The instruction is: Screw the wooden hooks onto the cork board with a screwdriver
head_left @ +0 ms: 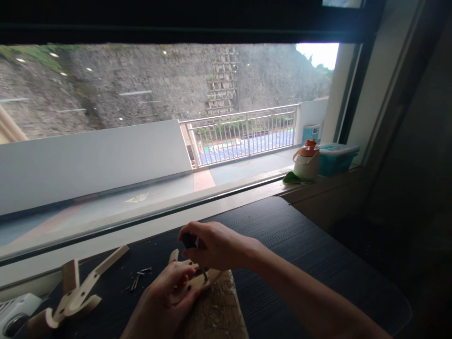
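My right hand (pixel 217 245) is closed around the dark handle of a screwdriver (pixel 189 240). Its shaft points down to a pale wooden piece (pixel 192 285) with dark holes, where the tip meets a screw or hole; which one I cannot tell. My left hand (pixel 167 287) grips that wooden piece from the left, its thumb along the near edge. Beneath the piece lies a worn brown block (pixel 226 310) that looks wrapped in clear tape. Several loose screws (pixel 136 278) lie on the dark table to the left of my left hand.
Curved wooden hook parts (pixel 79 294) rest on the dark table (pixel 282 245) at the left, near a white device (pixel 17 313). On the window sill at the right stand a cream bottle with an orange top (pixel 307 162), a teal box (pixel 337 160) and a green item (pixel 293 178).
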Tool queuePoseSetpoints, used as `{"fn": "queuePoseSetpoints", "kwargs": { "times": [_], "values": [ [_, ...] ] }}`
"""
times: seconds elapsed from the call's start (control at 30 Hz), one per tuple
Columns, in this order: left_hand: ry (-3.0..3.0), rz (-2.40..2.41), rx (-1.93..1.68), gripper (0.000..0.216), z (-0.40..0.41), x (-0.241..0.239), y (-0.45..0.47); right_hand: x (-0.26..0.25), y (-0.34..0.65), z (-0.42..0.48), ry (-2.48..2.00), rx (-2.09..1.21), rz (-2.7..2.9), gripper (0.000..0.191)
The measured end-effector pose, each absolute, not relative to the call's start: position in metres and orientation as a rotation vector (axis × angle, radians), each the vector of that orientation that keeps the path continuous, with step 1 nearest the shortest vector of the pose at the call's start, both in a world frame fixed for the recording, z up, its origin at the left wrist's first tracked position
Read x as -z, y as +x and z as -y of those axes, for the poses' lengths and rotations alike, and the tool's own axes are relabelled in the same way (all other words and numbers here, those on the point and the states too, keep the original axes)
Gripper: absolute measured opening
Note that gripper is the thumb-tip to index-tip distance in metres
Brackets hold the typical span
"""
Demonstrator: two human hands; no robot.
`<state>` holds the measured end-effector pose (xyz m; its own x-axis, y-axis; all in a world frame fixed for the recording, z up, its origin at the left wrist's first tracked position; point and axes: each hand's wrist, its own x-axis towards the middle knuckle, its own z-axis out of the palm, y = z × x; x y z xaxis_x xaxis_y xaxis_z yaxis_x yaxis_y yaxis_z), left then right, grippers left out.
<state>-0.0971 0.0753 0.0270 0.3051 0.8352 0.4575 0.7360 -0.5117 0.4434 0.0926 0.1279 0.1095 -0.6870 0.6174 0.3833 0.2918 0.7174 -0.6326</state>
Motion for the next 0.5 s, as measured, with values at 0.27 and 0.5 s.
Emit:
{"fn": "queuePoseSetpoints", "kwargs": {
  "times": [0.27, 0.5],
  "values": [
    [2.359, -1.464, -1.006, 0.02, -0.0756, -0.0272, -0.0957, -0.1107, 0.0955, -0.1267, -0.64, -0.538, 2.397, 0.032],
    [2.313, -1.473, -1.028, 0.017, -0.0741, -0.0296, -0.0936, -0.1102, 0.0926, -0.126, -0.645, -0.547, 2.382, 0.026]
  ]
}}
